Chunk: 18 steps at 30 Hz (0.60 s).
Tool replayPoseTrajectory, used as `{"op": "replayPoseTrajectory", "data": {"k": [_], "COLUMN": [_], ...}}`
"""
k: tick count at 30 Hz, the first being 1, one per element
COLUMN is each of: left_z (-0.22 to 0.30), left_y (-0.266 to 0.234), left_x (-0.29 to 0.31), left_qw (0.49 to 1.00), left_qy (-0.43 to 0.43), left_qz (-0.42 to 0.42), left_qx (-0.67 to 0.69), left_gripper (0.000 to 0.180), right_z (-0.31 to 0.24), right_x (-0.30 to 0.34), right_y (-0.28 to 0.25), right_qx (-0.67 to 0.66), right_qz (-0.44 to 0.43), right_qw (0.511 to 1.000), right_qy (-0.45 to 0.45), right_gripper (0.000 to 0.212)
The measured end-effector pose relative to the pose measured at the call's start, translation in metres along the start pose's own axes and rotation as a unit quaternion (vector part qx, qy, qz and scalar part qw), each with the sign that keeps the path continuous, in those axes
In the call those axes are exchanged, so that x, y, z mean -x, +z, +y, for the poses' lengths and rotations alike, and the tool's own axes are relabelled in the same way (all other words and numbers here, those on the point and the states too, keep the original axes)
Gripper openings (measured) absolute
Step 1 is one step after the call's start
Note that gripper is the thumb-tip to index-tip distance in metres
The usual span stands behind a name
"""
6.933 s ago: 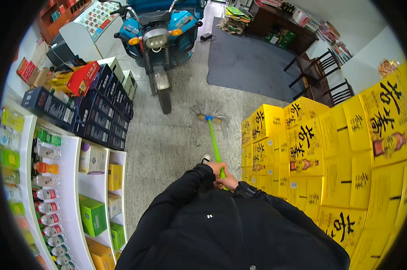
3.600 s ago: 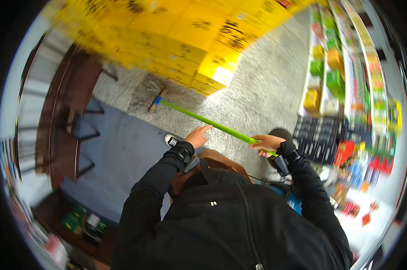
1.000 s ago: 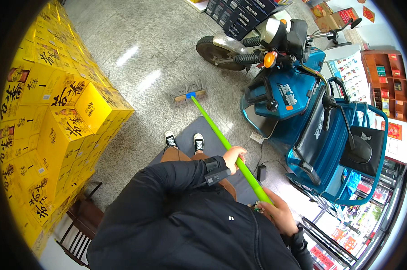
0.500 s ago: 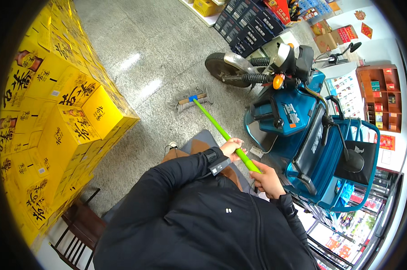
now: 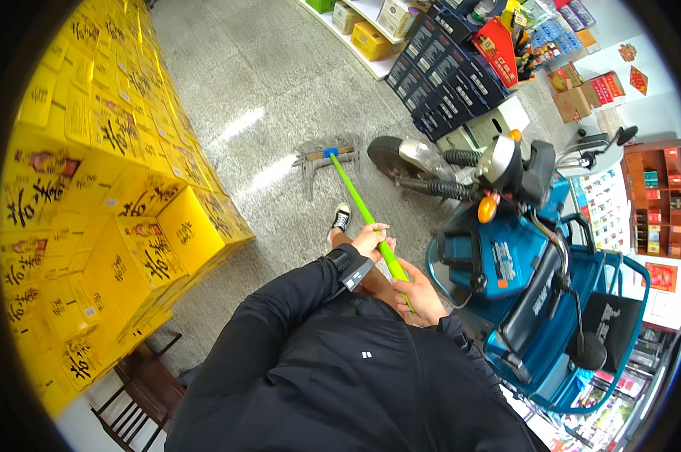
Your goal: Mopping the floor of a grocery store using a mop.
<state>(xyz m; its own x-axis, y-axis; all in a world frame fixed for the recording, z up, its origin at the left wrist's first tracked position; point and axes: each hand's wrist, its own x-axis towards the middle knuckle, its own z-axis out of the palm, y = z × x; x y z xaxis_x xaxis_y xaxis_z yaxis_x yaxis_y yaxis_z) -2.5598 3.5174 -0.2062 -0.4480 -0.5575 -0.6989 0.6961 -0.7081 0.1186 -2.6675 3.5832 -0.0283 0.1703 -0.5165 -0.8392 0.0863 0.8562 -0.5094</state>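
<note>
A mop (image 5: 353,185) with a bright green pole slants away from my body across the grey speckled floor. My left hand (image 5: 371,240) is closed around the pole, farther along it. Close to my body, my right hand (image 5: 419,292) wraps the pole's near end. At the far end, the mop head (image 5: 331,153) has a blue joint on a wooden bar and rests on the floor. Grey strands spread out around that bar. One of my feet, in a black and white shoe (image 5: 342,218), shows just below the mop head.
Stacked yellow cartons (image 5: 122,218) line the left side. On the right stands a teal cargo tricycle (image 5: 498,252), its front wheel (image 5: 389,160) near the mop head. Dark boxes (image 5: 446,75) and a white shelf (image 5: 374,64) stand beyond. A brown chair (image 5: 146,384) is at lower left.
My body has moved forward and the view has turned with it. The mop head now lies nearer the tricycle's front wheel, its strands trailing toward me. My shoe has come clearly into view.
</note>
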Motion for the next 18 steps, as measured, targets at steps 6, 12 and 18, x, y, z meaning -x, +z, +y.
{"op": "replayPoseTrajectory", "data": {"k": [6,12,18], "left_z": [0.083,0.165,0.217], "left_y": [0.033,0.083,0.107], "left_x": [-0.065,-0.119,-0.154], "left_qw": [0.995,0.989,0.988], "left_qy": [0.015,-0.015,-0.004], "left_qz": [0.043,0.016,0.005], "left_qx": [-0.086,-0.149,-0.154], "left_gripper": [0.023,0.030,0.030], "right_z": [-0.085,-0.162,-0.222], "right_x": [-0.063,-0.125,-0.159], "right_y": [-0.003,-0.009,-0.001], "right_qx": [-0.210,-0.336,-0.327], "right_qz": [-0.114,-0.142,-0.113], "right_qw": [0.971,0.930,0.937], "right_qy": [0.033,0.041,0.050], "right_gripper": [0.029,0.026,0.032]}}
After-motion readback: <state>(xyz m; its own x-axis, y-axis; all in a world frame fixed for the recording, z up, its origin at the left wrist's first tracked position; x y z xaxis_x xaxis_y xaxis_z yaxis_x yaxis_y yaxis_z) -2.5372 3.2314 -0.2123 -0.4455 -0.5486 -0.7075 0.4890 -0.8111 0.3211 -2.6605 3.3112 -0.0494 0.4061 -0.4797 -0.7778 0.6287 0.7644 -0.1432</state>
